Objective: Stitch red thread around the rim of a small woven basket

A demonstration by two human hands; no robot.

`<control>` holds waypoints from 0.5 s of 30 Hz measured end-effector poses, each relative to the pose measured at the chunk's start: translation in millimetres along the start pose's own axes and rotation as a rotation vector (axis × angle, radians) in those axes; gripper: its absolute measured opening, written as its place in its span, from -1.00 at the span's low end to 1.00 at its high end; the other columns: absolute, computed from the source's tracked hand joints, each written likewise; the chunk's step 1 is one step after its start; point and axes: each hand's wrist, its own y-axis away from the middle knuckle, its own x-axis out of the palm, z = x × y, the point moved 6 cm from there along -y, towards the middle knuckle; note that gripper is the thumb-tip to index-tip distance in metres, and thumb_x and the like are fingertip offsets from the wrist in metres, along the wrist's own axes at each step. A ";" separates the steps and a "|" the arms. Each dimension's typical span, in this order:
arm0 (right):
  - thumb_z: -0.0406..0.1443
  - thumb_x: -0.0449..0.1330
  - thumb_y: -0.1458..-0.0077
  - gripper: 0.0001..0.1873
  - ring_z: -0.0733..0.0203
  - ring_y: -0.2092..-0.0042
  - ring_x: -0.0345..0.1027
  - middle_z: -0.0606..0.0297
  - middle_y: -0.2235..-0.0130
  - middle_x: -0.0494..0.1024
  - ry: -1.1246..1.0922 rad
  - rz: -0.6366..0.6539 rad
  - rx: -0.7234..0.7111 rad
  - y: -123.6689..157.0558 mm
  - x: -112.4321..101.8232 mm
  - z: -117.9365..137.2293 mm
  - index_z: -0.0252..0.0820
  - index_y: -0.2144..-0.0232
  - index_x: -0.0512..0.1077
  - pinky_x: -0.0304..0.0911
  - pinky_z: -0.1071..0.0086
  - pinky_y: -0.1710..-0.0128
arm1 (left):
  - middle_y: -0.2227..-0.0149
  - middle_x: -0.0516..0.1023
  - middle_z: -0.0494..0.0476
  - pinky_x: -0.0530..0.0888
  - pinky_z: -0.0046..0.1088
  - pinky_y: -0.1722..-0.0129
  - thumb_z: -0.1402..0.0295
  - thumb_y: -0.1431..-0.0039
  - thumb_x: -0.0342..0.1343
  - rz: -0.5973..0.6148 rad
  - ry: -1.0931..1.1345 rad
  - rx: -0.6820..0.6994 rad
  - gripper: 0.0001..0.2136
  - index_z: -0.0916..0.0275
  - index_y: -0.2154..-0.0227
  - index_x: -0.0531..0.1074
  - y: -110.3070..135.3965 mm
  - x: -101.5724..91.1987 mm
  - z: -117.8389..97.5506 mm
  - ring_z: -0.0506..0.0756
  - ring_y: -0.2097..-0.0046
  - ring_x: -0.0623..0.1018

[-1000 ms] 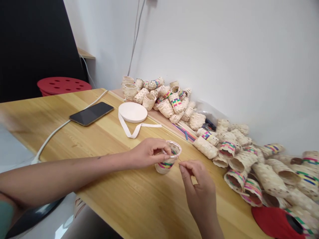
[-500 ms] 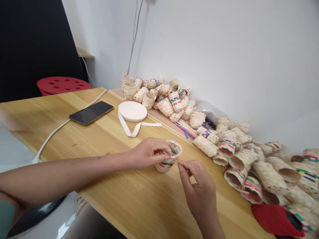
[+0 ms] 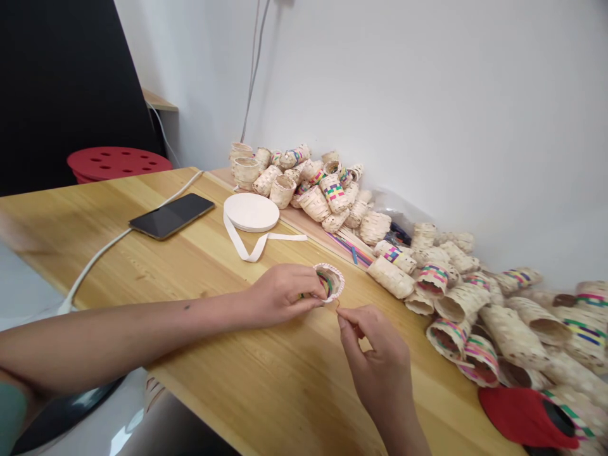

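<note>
A small woven basket (image 3: 337, 278) with coloured bands inside is tilted on the table, its mouth turned toward the right. Pink-and-white stitching runs round its rim. My left hand (image 3: 289, 294) is closed on the basket's left side, fingers over the wall near the rim, hiding most of its body. Just below and right of the rim, my right hand (image 3: 375, 354) pinches a thin reddish thread (image 3: 338, 304) between thumb and forefinger. The thread's upper end reaches the rim; whether a needle is on it I cannot tell.
A roll of white ribbon (image 3: 251, 212) and a phone (image 3: 172, 215) with a white cable (image 3: 99, 256) lie on the table's far left. Many woven baskets (image 3: 332, 193) are heaped along the wall. A red cap (image 3: 517, 418) lies at the lower right.
The basket has tipped over from nearly upright, and my left hand now covers its side rather than pinching its rim. My right hand has hardly moved.
</note>
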 end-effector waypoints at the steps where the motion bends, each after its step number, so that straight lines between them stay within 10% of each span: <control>1: -0.46 0.10 -0.16 -0.87 0.31 0.40 0.26 0.32 0.45 0.38 0.004 0.003 0.001 0.3 0.1 0.3 -0.22 0.31 0.43 0.17 0.43 0.40 | 0.35 0.55 0.18 0.39 -0.54 0.28 0.45 -0.25 0.04 -0.012 -0.041 0.036 -0.87 0.34 0.36 0.47 0.9 -0.1 -2.0 0.01 0.30 0.50; 15: -0.32 0.08 -0.15 -0.85 0.32 0.49 0.21 0.39 0.51 0.34 -0.074 0.006 0.231 4.1 9.5 -8.4 -0.19 0.41 0.42 0.15 0.47 0.47 | 0.37 0.55 0.17 0.42 -0.53 0.29 0.48 -0.23 0.05 -0.092 -0.081 0.010 -0.87 0.33 0.38 0.48 3.3 2.8 -3.7 0.01 0.32 0.50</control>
